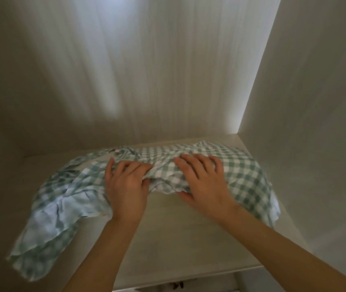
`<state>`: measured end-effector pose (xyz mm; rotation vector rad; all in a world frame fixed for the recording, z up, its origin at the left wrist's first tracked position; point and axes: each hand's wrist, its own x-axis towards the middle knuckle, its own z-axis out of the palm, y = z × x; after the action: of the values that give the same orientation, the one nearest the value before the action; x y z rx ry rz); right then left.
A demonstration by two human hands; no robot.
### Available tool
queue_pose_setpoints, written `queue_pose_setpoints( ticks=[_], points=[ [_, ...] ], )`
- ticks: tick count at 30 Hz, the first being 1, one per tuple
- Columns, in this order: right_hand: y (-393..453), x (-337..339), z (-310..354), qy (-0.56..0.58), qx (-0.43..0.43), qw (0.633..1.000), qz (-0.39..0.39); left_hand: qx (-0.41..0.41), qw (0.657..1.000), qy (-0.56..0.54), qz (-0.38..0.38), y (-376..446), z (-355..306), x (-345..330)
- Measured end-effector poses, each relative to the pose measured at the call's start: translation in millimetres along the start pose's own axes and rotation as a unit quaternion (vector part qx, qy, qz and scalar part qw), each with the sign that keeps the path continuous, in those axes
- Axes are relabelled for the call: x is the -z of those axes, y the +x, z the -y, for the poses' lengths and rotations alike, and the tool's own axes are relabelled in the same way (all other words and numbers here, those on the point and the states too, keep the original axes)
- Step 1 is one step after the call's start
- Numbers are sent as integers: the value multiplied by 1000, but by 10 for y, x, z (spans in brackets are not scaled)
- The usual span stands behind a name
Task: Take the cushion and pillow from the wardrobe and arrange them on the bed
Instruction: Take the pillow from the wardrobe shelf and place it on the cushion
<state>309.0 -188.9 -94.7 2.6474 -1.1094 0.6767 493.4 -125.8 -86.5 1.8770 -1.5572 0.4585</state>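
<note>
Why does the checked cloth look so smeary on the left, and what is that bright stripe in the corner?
Head view: the checked cloth is motion-blurred at its hanging left end; both hands stay fairly sharp. Light spills down the wardrobe's right corner; the wide lens bends the walls.

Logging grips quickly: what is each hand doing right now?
Left hand: closed on the checked pillow.
Right hand: closed on the same pillow.

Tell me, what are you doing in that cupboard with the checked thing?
A person is reaching into a pale wardrobe with both bare hands. The left hand and right hand are both gripping a green-and-white checked pillow that lies on the wardrobe shelf. Its fabric is bunched between the hands, and a loose end hangs over the shelf's front left edge. It has not left the wardrobe yet.
</note>
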Motion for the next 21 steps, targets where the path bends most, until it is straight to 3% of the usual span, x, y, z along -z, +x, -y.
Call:
queue_pose_setpoints(
  ticks=[6, 12, 21],
  points=[
    [180, 655, -143, 53, 27, 995, -84, -51, 996, 8, -69, 262, -198, 495],
    [391, 834, -152, 69, -17, 997, 16, 1, 1000, -7, -1, 446, -303, 589],
    [438, 790, -191, 5, 40, 993, 112, -9, 995, -73, -71, -204, -194, 419]
  ],
)
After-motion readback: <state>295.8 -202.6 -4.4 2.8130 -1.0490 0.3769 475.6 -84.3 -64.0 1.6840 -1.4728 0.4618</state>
